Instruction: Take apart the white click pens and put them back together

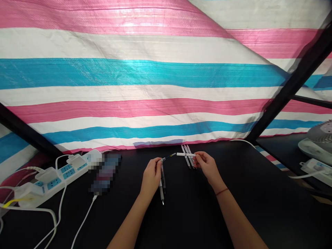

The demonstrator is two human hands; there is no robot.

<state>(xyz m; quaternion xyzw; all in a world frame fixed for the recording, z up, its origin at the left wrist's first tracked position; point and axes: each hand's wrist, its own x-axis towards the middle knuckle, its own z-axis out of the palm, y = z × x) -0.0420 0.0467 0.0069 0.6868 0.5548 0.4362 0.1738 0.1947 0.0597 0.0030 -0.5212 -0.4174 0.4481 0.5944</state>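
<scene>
My left hand (151,175) is closed in a pinch on a thin dark pen refill (170,156), which points up and to the right. A grey piece shows at my fingertips, partly hidden. My right hand (208,167) pinches a white pen barrel (182,154), held level with its left end close to the refill's tip, a small gap between them. Beneath that barrel several white-and-grey pens (186,159) lie side by side on the black table (181,214). Beside my left hand rest a grey-and-white pen (161,194) and a darker one (163,178).
On the left stands a white power strip (58,181) with plugs and cables. A blurred phone (106,173) lies near it, its white cable (84,216) running forward. Striped sheeting (155,74) hangs behind the table. A fan (320,136) and another power strip (317,169) are at the right.
</scene>
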